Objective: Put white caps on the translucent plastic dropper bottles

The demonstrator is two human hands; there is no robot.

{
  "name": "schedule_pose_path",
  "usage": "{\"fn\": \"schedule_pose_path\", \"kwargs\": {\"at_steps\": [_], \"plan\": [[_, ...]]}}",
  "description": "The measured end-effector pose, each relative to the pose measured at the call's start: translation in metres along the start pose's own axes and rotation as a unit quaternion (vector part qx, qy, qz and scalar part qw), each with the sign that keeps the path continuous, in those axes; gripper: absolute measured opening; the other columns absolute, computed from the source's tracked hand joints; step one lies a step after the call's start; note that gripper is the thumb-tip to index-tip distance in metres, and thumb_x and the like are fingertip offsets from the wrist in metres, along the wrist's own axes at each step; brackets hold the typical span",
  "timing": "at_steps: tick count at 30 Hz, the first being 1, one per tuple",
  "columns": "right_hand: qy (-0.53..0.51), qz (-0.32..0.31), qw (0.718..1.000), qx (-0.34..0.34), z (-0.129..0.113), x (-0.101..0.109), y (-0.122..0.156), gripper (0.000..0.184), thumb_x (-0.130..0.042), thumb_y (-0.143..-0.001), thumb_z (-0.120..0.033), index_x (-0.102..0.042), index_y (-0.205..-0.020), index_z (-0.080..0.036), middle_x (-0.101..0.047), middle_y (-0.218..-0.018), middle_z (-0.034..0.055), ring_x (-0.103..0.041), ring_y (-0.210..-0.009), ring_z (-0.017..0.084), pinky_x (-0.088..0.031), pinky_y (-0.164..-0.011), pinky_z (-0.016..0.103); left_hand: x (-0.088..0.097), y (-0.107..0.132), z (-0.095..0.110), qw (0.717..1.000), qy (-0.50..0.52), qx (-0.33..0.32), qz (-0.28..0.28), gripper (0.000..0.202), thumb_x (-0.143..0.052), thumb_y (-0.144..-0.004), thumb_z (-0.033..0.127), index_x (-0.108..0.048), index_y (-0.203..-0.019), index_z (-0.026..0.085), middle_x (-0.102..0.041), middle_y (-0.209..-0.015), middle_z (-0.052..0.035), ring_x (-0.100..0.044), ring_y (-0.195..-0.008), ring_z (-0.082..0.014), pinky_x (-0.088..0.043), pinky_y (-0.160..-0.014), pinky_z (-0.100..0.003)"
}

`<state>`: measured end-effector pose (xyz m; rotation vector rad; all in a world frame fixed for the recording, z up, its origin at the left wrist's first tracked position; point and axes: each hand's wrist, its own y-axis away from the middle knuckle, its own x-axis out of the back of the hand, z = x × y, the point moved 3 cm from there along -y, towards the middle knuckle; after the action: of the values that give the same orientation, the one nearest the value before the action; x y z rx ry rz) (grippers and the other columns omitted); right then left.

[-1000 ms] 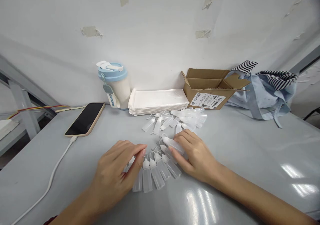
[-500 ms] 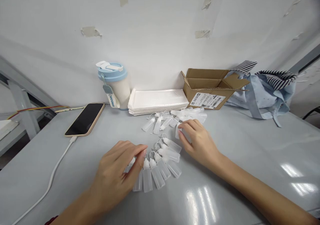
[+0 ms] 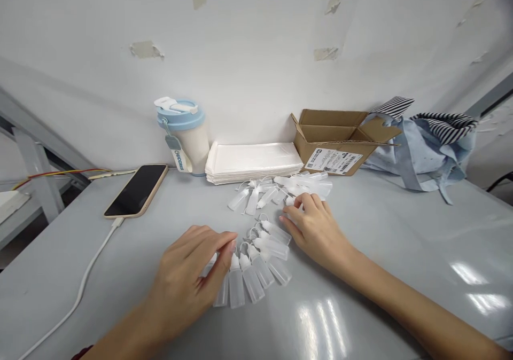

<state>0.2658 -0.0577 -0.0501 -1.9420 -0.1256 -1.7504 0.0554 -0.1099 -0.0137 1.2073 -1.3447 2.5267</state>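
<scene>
Spreading wide across the view is the grey worktable [image 3: 401, 242], and on it, against the white wall, a pale blue cloth bag with a striped lining [image 3: 425, 141]. Next down in size, an open brown cardboard box [image 3: 336, 135] carries a white shipping label with barcodes, its print too small to read. Beside it lies a flat stack of white trays [image 3: 252, 162], then a white tumbler with a light blue lid [image 3: 182, 135]; its hanging tag bears lettering I cannot make out. A black smartphone in a tan case [image 3: 137, 190] rests on its white cable.

Now the small stuff: a fan of small translucent plastic dropper bottles with white pointed caps [image 3: 250, 274] lies flat at the table's centre, side by side, tips pointing away. A loose pile of the same bottles [image 3: 280, 192] sits just behind.

Left hand [image 3: 188, 280] rests on the fan's left end, fingers together and curled over the bottles. Right hand [image 3: 316, 229] sits between fan and pile, fingers bent around one bottle from the pile, mostly hidden under them.
</scene>
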Motion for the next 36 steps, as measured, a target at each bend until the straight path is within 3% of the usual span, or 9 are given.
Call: {"fn": "schedule_pose_path", "kwargs": {"at_steps": [7, 13, 19, 23, 32, 36], "plan": [[0.105, -0.042, 0.993, -0.018, -0.002, 0.002, -0.002, 0.017, -0.053, -0.089, -0.026, -0.067, -0.094, -0.017, -0.062, -0.08, 0.0127, -0.055, -0.078, 0.028, -0.035, -0.065, 0.036, -0.001, -0.001, -0.001, 1.0, -0.002, 0.005, -0.001, 0.017, -0.056, -0.083, 0.006, -0.059, -0.094, 0.018, -0.06, -0.064, 0.0015, -0.051, -0.055, -0.0118, -0.042, -0.054, -0.026], [0.085, -0.058, 0.995, -0.002, -0.003, 0.001, -0.001, 0.018, -0.051, -0.088, -0.022, -0.069, -0.09, -0.018, -0.063, -0.075, 0.0114, -0.056, -0.076, 0.027, -0.034, -0.064, 0.035, -0.002, 0.0, 0.0, 1.0, -0.001, 0.002, -0.008, 0.016, -0.057, -0.082, 0.005, -0.059, -0.093, 0.016, -0.059, -0.063, 0.001, -0.05, -0.055, -0.0113, -0.042, -0.054, -0.025], [-0.041, 0.024, 0.998, -0.038, 0.002, 0.011, -0.002, 0.022, -0.049, -0.086, -0.024, -0.068, -0.094, -0.016, -0.061, -0.079, 0.0091, -0.055, -0.075, 0.023, -0.038, -0.069, 0.034, -0.001, 0.0, 0.0, 1.0, -0.002, 0.004, -0.005, 0.014, -0.057, -0.083, 0.006, -0.06, -0.092, 0.015, -0.059, -0.063, 0.0008, -0.05, -0.056, -0.0112, -0.042, -0.054, -0.025], [-0.092, 0.046, 0.994, -0.032, 0.004, 0.012, -0.001, 0.021, -0.049, -0.085, -0.021, -0.067, -0.092, -0.015, -0.06, -0.076, 0.0078, -0.055, -0.073, 0.022, -0.038, -0.069, 0.035, -0.001, 0.001, -0.001, 1.0, -0.004, 0.012, -0.01, 0.014, -0.057, -0.083, 0.006, -0.06, -0.093, 0.015, -0.058, -0.063, 0.0012, -0.048, -0.056, -0.0109, -0.041, -0.054, -0.025], [-0.237, 0.175, 0.953, 0.066, -0.008, 0.033, 0.004, 0.018, -0.044, -0.088, -0.011, -0.061, -0.094, -0.013, -0.056, -0.072, 0.0049, -0.05, -0.068, 0.018, -0.038, -0.064, 0.032, 0.0, 0.003, 0.0, 1.0, -0.008, 0.004, -0.01, 0.012, -0.056, -0.083, 0.006, -0.06, -0.092, 0.014, -0.057, -0.061, 0.0009, -0.046, -0.055, -0.0105, -0.04, -0.054, -0.025], [-0.284, 0.196, 0.933, 0.1, -0.012, 0.036, 0.006, 0.015, -0.043, -0.089, -0.009, -0.055, -0.097, -0.014, -0.051, -0.07, 0.0025, -0.047, -0.065, 0.016, -0.039, -0.06, 0.029, -0.001, 0.002, 0.0, 1.0, -0.011, 0.007, -0.01, 0.012, -0.055, -0.085, 0.007, -0.059, -0.094, 0.015, -0.06, -0.064, 0.001, -0.048, -0.056, -0.0106, -0.041, -0.056, -0.025]]}}
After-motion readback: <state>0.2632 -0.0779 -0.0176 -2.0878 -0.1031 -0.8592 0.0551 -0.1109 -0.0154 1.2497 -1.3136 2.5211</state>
